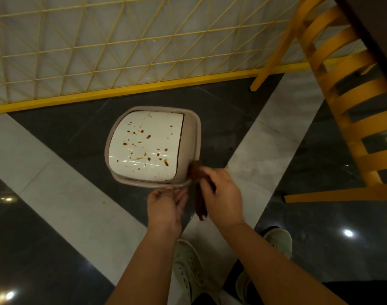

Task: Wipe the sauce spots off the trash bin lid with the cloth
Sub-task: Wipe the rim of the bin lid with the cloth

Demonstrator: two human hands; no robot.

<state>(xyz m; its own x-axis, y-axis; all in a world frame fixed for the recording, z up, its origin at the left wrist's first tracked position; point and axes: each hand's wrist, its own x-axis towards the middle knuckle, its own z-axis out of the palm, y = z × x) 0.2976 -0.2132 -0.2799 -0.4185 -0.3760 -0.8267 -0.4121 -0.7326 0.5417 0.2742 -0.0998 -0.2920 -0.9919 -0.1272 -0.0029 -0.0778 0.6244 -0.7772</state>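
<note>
A beige trash bin (193, 128) stands on the floor, seen from above. Its white swing lid (153, 130) carries several brown sauce spots (148, 136), thickest across the middle and near edge. My right hand (221, 192) is closed on a dark brown cloth (199, 190), which hangs down beside the bin's near right corner and touches the rim there. At the near rim, my left hand (166, 205) has its fingertips on the edge of the bin.
A yellow lattice fence (100, 51) runs along the far side of the bin. A yellow slatted chair (346, 89) stands to the right, one leg near the bin. My white shoes (188, 267) are on the dark and light tiled floor below.
</note>
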